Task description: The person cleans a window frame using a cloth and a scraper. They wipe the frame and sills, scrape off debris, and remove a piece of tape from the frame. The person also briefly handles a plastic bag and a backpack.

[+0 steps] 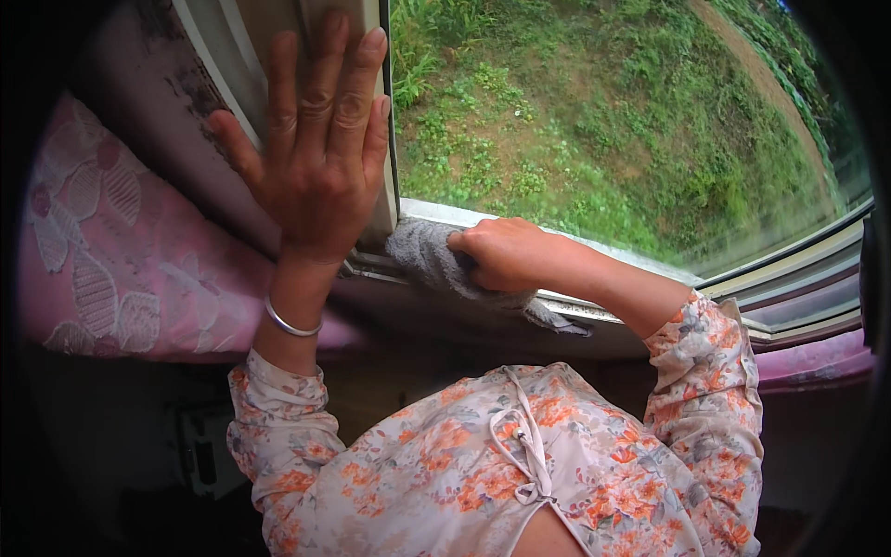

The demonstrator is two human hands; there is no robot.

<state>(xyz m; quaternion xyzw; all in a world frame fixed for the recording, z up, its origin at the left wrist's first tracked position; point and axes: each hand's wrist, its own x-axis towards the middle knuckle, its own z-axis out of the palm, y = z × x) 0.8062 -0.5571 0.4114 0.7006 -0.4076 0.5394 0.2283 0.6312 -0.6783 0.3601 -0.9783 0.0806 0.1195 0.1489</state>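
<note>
My left hand [320,176] is raised with its fingers stretched out, its palm toward the white window frame [264,46] at the upper left. A silver bangle [290,320] circles that wrist. Lower and to the right, my right hand [506,252] grips a bunched grey cloth [427,255]. The cloth lies against the bottom corner of the window, on the sill track [589,308], and one end of it hangs over the inner edge. My right fingertips are partly hidden in its folds.
Beyond the window opening is a green slope [603,130] with plants and bare soil. A pink curtain [130,269] with a leaf pattern hangs at the left, and more pink fabric [817,360] shows at the right below the rails. The wall beside the frame has dark stains.
</note>
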